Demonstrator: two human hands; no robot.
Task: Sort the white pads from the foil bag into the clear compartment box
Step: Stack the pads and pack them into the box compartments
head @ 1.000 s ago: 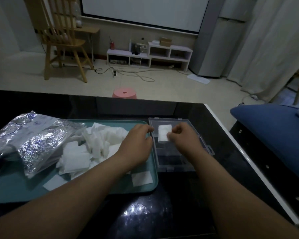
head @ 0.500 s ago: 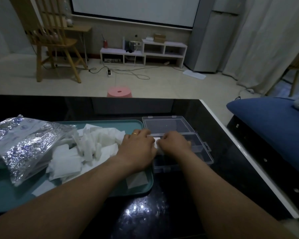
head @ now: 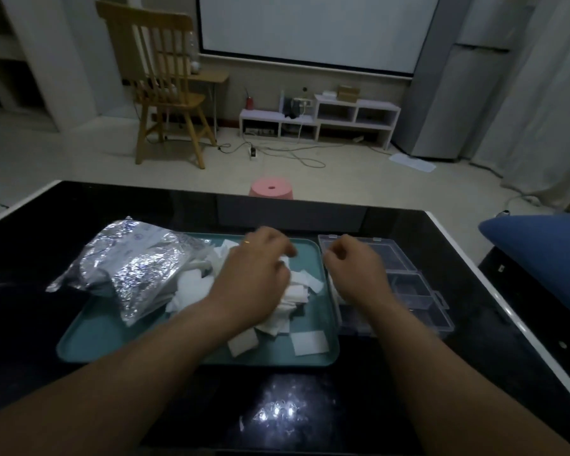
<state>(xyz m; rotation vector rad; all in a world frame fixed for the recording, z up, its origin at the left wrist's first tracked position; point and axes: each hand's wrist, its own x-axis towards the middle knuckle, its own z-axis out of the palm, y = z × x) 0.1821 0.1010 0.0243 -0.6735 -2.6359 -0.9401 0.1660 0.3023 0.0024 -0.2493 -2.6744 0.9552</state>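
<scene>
A crumpled foil bag (head: 135, 264) lies on the left of a teal tray (head: 79, 343). Several white pads (head: 298, 291) spill from it in a loose pile, and two single pads (head: 310, 342) lie near the tray's front edge. My left hand (head: 257, 274) is over the pile with its fingers bent down onto the pads; they are blurred, so any grip is unclear. The clear compartment box (head: 408, 284) stands open just right of the tray. My right hand (head: 352, 271) hovers over the box's left edge, fingers loosely curled and holding nothing.
Tray and box sit on a glossy black table (head: 310, 406) with a white rim. A blue cushion (head: 540, 258) lies off the right edge. Beyond the table's far edge are a pink stool (head: 271, 189) and a wooden chair (head: 165, 93).
Both hands were together at the box with a white pad. My left hand has since moved left onto the pile, and my right hand has come away from the compartment without the pad.
</scene>
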